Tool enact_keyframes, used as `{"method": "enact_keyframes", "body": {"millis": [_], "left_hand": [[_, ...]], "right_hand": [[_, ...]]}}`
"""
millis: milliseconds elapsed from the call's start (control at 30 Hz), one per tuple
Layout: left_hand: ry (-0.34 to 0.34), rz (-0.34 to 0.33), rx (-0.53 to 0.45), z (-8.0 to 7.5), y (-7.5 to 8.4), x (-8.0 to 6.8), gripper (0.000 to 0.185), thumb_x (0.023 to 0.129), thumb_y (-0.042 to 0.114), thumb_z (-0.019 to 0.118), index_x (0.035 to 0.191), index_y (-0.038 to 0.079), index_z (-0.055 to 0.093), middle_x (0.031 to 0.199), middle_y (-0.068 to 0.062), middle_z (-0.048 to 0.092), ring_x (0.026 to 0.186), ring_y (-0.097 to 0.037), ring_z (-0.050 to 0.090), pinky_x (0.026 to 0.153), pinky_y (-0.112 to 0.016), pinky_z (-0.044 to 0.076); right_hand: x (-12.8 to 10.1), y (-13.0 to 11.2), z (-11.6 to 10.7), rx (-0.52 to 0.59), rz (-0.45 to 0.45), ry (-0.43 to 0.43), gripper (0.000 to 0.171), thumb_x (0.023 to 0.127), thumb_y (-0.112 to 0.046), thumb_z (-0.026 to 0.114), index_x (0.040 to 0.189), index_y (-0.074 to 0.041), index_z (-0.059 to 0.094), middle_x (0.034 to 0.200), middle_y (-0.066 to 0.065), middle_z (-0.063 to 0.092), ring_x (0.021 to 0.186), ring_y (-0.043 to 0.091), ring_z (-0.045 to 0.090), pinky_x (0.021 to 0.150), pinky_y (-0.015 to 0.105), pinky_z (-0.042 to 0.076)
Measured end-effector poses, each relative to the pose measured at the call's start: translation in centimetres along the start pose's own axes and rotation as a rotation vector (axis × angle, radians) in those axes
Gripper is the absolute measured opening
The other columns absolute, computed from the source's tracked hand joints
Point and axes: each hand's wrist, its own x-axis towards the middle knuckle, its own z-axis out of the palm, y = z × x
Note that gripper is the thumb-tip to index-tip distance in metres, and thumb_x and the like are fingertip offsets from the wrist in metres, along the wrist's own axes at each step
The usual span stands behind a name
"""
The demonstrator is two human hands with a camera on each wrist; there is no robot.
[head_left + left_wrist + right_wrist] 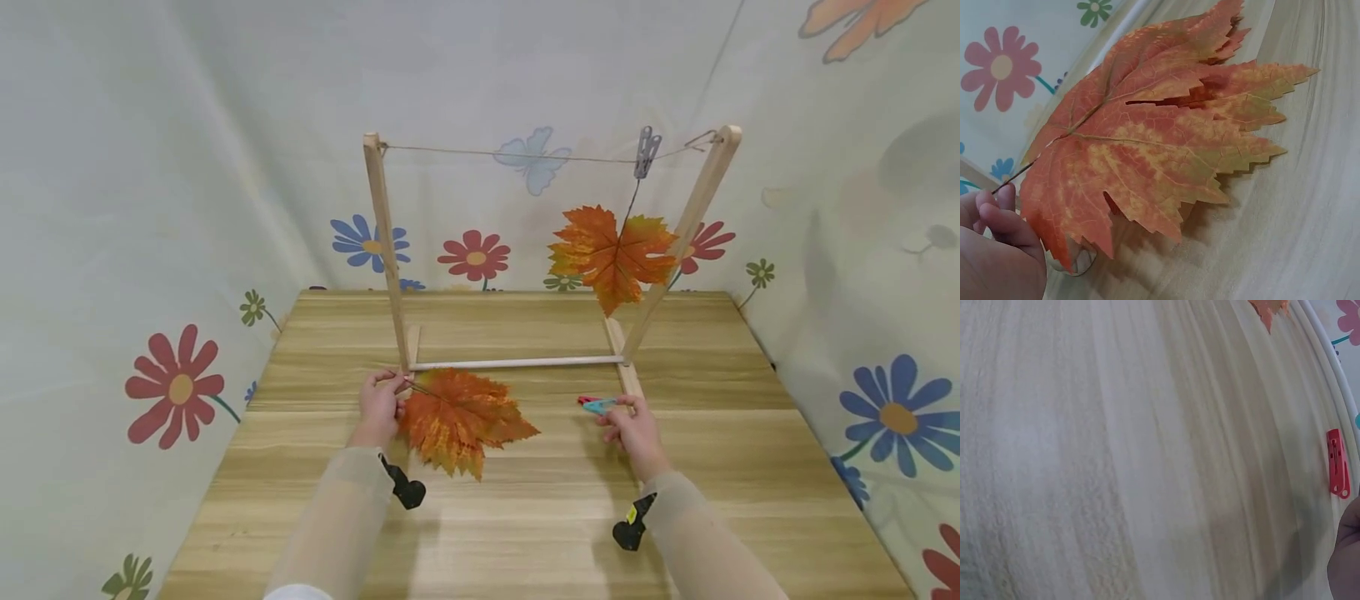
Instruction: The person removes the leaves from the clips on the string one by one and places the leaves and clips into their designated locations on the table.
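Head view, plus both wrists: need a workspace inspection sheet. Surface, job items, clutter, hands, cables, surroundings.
Surface: wood-grain table.
Job items: wooden frame with string; gray clothespin on the string, hanging leaf below it; red clothespin near the right hand.
Clutter: nothing seen.
Left hand: pinches the stem of a second leaf.
Right hand: holds a light-blue clothespin.
Cables: nothing seen.
Surroundings: flower-patterned backdrop.
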Motion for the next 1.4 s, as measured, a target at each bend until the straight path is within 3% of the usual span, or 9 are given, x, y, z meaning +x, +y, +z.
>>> {"method": "enact_keyframes", "body": {"millis": [333, 867, 1400], "left_hand": [[0.055, -0.032, 0.064, -0.6, -0.9, 0.5, 0.024, 0.083, 0.006, 0.054, 0.102, 0.004, 0.039, 0.085, -0.015, 0.060, 0.038, -0.011, 0.046, 0.034, -0.021, 0.036], [0.074, -0.073, 0.043, -0.9, -1.4, 0.9, 0.029, 0.085, 0.008, 0.052, 0.111, 0.004, 0.038, 0.078, -0.011, 0.062, 0.040, -0.011, 0.048, 0.036, -0.023, 0.039], [0.071, -0.129, 0.062, -1.7, -1.4, 1.0, 0.031, 0.085, 0.016, 0.054, 0.113, 0.010, 0.041, 0.087, -0.014, 0.062, 0.046, -0.014, 0.054, 0.042, -0.025, 0.045]], "right_hand": [[-0.6, 0.5, -0.3, 0.005, 0.070, -0.037, 0.041, 0.080, -0.007, 0.051, 0.117, -0.004, 0.034, 0.090, 0.026, 0.060, 0.046, 0.013, 0.053, 0.035, 0.021, 0.028], [-0.7, 1.9, -0.8, -0.060, 0.113, -0.038, 0.039, 0.079, -0.011, 0.055, 0.113, -0.011, 0.036, 0.087, 0.015, 0.064, 0.050, 0.017, 0.057, 0.035, 0.020, 0.031], [-0.7, 2.5, -1.5, -0.312, 0.035, -0.073, 0.042, 0.078, -0.009, 0.058, 0.118, -0.002, 0.045, 0.068, 0.010, 0.058, 0.046, 0.016, 0.051, 0.037, 0.025, 0.035]]}}
